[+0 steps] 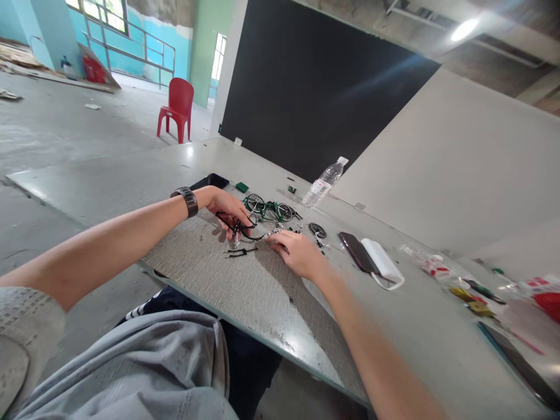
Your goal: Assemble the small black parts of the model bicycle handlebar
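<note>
The left hand [227,207] rests on the grey surface [245,291] with a dark watch [186,199] on its wrist. Its fingers [240,219] are bent down onto some thin black parts [238,226], and they seem to pinch them, but it is hard to tell how tight. The right hand [297,252] lies flat just beside them, with its fingers close together and pressing on small bits on the surface. It does not look like it grips anything.

A little black rod piece [240,252] lies between the two hands, close to both. Just behind the hands stands a small green toy bike [271,210] with two wheels. A loose black wheel [317,230] lies near it, to the right.

Farther right sit a dark phone [356,251] and a white case [385,263], touching each other. A clear water bottle [324,181] stands behind the bike. A red chair [177,108] stands far off on the floor.
</note>
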Tool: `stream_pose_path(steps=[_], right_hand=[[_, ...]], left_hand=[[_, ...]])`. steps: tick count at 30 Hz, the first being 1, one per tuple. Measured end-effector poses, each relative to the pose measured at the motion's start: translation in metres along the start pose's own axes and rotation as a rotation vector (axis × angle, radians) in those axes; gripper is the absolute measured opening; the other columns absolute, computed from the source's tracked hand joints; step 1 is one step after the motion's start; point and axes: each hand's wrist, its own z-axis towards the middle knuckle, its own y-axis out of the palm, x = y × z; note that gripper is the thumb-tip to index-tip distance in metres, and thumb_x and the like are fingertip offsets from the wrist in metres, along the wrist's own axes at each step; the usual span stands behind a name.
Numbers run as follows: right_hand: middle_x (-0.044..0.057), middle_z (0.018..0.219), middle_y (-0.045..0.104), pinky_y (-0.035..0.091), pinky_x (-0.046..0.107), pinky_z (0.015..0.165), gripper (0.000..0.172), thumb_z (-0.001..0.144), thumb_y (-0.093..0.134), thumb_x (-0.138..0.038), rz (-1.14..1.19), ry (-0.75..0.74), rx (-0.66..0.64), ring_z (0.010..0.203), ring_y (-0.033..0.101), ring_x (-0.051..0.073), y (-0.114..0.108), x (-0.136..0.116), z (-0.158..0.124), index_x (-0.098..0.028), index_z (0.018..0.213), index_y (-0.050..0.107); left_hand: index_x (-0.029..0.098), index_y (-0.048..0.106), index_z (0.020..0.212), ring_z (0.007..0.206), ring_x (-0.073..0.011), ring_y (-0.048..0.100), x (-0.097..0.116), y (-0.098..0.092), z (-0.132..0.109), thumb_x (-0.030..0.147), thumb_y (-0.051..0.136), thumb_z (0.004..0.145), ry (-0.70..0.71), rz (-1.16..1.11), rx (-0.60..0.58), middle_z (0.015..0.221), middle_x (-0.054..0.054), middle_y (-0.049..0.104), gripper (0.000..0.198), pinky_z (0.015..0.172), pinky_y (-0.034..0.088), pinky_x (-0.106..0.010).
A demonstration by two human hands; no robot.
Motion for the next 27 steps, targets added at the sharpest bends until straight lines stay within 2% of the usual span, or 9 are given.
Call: stream_pose_path(steps=[16,19,22,27], right_hand=[[0.007,0.115,0.074,0.053,0.040,0.097,0.024,0.104,0.050,-0.022,0.034,-0.028,0.020,0.107,0.069,0.022,-0.0019,0.0021,0.0001,-0.023,0.116,0.071],[0.007,0.117,0.075,0.053,0.041,0.097,0.024,0.104,0.049,-0.023,0.041,-0.017,0.028,0.109,0.070,0.022,-0.0038,0.0015,-0.0007,-0.024,0.115,0.071],[0.007,0.119,0.075,0.053,0.041,0.098,0.024,0.104,0.050,-0.023,0.042,-0.008,0.024,0.111,0.069,0.023,-0.0044,0.0022,-0.0010,-0.024,0.117,0.070],[0.007,0.116,0.075,0.052,0.039,0.097,0.024,0.104,0.049,-0.022,0.038,-0.021,0.011,0.109,0.069,0.021,-0.0008,0.0043,0.0005,-0.023,0.115,0.070]], left_hand=[[0.024,0.080,0.115,0.080,-0.0211,0.076,0.0005,0.0005,-0.0001,0.063,0.068,0.089,0.042,0.026,0.004,0.105,-0.014,0.080,0.048,0.059,0.057,-0.023],[0.025,0.081,0.112,0.079,-0.0203,0.076,0.0002,0.0005,-0.0001,0.062,0.072,0.086,0.012,-0.018,0.021,0.106,-0.013,0.080,0.046,0.058,0.056,-0.022],[0.026,0.081,0.110,0.080,-0.0206,0.077,-0.0026,-0.0009,0.0015,0.061,0.075,0.084,-0.022,-0.064,0.040,0.105,-0.012,0.080,0.044,0.057,0.055,-0.022],[0.025,0.079,0.117,0.081,-0.0212,0.077,-0.0088,-0.0047,0.0041,0.061,0.071,0.087,0.009,-0.051,0.007,0.104,-0.013,0.080,0.048,0.058,0.057,-0.022]])
